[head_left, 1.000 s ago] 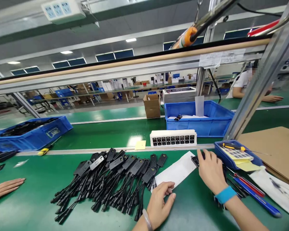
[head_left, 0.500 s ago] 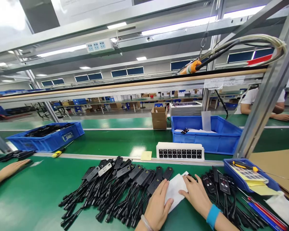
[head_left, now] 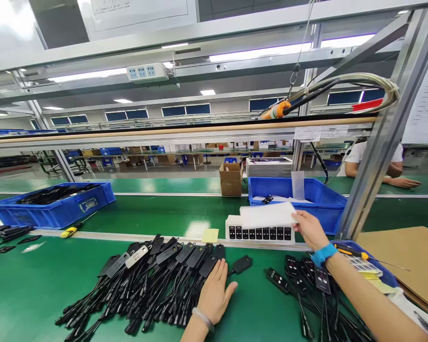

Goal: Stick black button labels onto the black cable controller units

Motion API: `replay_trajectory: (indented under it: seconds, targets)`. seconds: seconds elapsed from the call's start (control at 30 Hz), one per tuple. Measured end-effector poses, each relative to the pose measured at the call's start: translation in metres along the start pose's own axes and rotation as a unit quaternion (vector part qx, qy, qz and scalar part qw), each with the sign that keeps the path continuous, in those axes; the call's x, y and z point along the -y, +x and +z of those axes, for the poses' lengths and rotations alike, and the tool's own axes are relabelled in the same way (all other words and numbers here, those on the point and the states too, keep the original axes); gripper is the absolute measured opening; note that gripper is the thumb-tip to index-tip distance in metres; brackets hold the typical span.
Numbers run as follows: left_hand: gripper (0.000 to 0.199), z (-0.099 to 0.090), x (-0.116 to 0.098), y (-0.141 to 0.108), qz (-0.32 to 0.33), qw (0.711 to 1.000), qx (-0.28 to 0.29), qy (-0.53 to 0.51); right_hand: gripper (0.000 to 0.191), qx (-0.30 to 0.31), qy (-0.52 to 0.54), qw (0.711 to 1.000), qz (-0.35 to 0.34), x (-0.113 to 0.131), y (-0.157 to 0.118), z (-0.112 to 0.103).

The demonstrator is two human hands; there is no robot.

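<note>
My right hand (head_left: 311, 229), with a blue band at its wrist, pinches the right end of a white sheet (head_left: 267, 215). The sheet is lifted over a white holder (head_left: 229, 221) that shows a row of black labels (head_left: 259, 233). My left hand (head_left: 216, 293) lies with fingers stretched out at the right side of a pile of black corded controllers (head_left: 164, 266); its fingertips touch or overlap the nearest ones. One controller (head_left: 242, 263) lies apart, just right of those fingertips. Under my right forearm is a second group of controllers (head_left: 278, 280), button faces up.
Behind the holder stands a blue bin (head_left: 328, 209) with white sheets inside. Another blue bin (head_left: 92, 205) with black parts stands at left, near a yellow-handled tool (head_left: 69, 232). A blue tray (head_left: 387, 275) and cardboard (head_left: 406, 261) are at right. A person (head_left: 373, 161) sits across the line.
My right hand has lifted the white sheet off the bench, up and forward to the holder. My left hand has let go of it and moved left to the pile. Another person's hand has left the left edge.
</note>
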State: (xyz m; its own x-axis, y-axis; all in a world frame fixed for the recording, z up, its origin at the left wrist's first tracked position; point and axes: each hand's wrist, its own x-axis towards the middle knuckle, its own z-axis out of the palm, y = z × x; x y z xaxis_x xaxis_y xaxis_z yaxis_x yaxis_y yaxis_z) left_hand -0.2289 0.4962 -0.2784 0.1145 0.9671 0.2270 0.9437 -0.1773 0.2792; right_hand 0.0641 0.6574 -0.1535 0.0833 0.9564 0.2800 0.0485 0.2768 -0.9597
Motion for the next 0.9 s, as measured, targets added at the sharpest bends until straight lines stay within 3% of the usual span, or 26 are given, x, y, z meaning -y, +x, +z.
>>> replay_trajectory:
  seconds: [0.13,0.23,0.37,0.47,0.5,0.57,0.63,0.7,0.8,0.9]
  targets:
    - [0.052,0.013,0.028,0.003,-0.010,0.994,-0.067,0.082,0.029,-0.055,0.059,0.997,-0.001,0.014,0.045,-0.011]
    - [0.047,0.016,0.046,0.004,-0.051,0.982,-0.102,0.149,0.030,-0.024,0.049,0.998,0.000,0.016,0.044,-0.011]
    - [0.069,0.011,0.053,0.001,-0.095,0.974,-0.117,0.168,0.035,0.095,-0.067,0.993,-0.004,-0.008,-0.018,0.003]
    - [0.060,0.007,0.048,-0.004,-0.071,0.970,-0.138,0.186,0.038,0.162,-0.174,0.971,-0.029,-0.041,-0.083,0.011]
    - [0.053,0.007,0.045,-0.006,-0.052,0.969,-0.150,0.191,0.045,0.174,-0.229,0.957,-0.042,-0.053,-0.101,0.010]
    - [0.042,0.006,0.039,-0.009,-0.010,0.965,-0.174,0.194,0.051,0.217,-0.462,0.848,-0.143,-0.074,-0.125,0.004]
    - [0.038,0.006,0.031,-0.013,0.024,0.964,-0.188,0.188,0.050,0.201,-0.601,0.745,-0.211,-0.090,-0.134,-0.008]
    - [0.037,0.007,0.021,-0.017,0.048,0.965,-0.188,0.177,0.050,0.156,-0.666,0.688,-0.245,-0.101,-0.131,-0.022]
    - [0.037,0.007,0.003,-0.020,0.072,0.971,-0.170,0.154,0.051,0.096,-0.703,0.659,-0.250,-0.105,-0.118,-0.031]
    - [0.038,0.006,-0.014,-0.022,0.083,0.980,-0.135,0.121,0.046,0.101,-0.677,0.688,-0.243,-0.094,-0.093,-0.018]
